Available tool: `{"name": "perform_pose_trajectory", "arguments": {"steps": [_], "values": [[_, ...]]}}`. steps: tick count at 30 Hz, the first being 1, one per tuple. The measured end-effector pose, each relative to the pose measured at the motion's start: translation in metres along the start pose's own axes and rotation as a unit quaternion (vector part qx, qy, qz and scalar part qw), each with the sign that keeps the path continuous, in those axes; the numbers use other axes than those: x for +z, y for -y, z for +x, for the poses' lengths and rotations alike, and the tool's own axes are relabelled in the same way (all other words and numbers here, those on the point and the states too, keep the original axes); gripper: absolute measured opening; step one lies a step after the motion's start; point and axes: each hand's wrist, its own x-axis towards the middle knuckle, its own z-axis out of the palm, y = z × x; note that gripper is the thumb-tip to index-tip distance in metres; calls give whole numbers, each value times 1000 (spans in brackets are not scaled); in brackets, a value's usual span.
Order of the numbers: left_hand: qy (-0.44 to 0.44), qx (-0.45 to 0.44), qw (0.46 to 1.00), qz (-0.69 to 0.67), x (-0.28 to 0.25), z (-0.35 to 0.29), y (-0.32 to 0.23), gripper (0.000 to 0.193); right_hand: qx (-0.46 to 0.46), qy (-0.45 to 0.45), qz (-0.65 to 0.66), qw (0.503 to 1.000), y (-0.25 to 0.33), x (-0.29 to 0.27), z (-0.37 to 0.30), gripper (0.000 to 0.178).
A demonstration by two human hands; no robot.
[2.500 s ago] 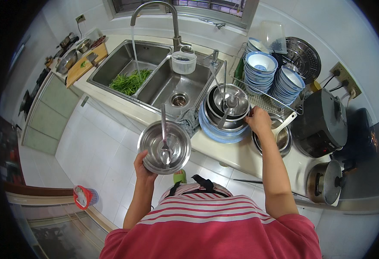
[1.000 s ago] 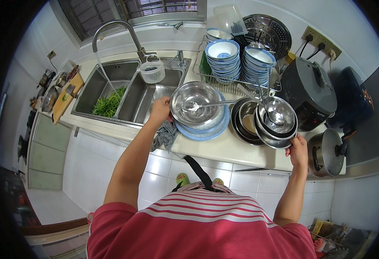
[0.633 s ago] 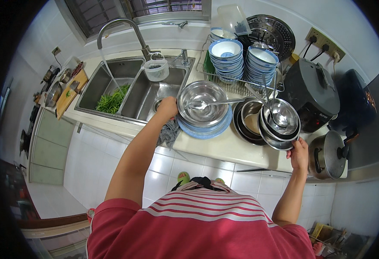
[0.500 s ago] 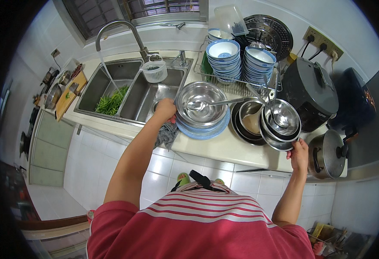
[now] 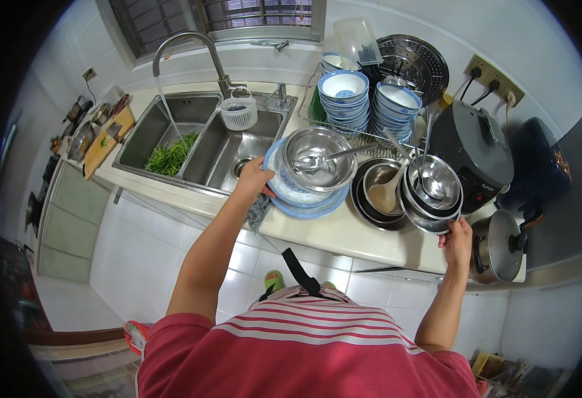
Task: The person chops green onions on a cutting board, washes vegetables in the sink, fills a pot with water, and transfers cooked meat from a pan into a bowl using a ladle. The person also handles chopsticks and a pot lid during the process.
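My left hand (image 5: 256, 179) is closed on the left rim of a blue-and-white plate (image 5: 277, 178), part of a small stack. A steel bowl (image 5: 334, 178) sits on that plate toward its right side, with a metal spoon (image 5: 309, 162) lying in it. With its fingers closed, my right hand (image 5: 457, 243) grips the near rim of nested steel bowls (image 5: 430, 225). A ladle (image 5: 432, 187) rests in the top one. Left of these bowls, a steel bowl holding a pale scoop (image 5: 385, 196) stands in a wider dark pan (image 5: 359, 202).
Water runs from the faucet (image 5: 215, 56) onto green vegetables (image 5: 171, 158) in the left sink basin. Blue-and-white bowls (image 5: 344, 93) stand stacked on a wire rack behind. A rice cooker (image 5: 473, 149) and lidded pot (image 5: 500, 245) are at right. A grey cloth (image 5: 259, 211) hangs over the counter edge.
The steel bowl with the spoon has shifted right on the plates, and the upper plate's left part now shows under my left hand. My right hand stays on the nested bowls.
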Motion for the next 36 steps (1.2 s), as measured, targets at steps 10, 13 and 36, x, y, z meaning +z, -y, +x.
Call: {"name": "perform_pose_trajectory", "arguments": {"steps": [10, 13, 36], "values": [[-147, 18, 988, -40, -49, -100, -9, 32, -4, 121, -6, 993, 6, 47, 29, 12], [-194, 23, 980, -37, -81, -138, 0, 31, 9, 166, -39, 985, -9, 85, 32, 10], [-245, 50, 961, -118, -357, -129, 10, 33, -270, -93, -337, 897, -18, 289, -26, 26]]}}
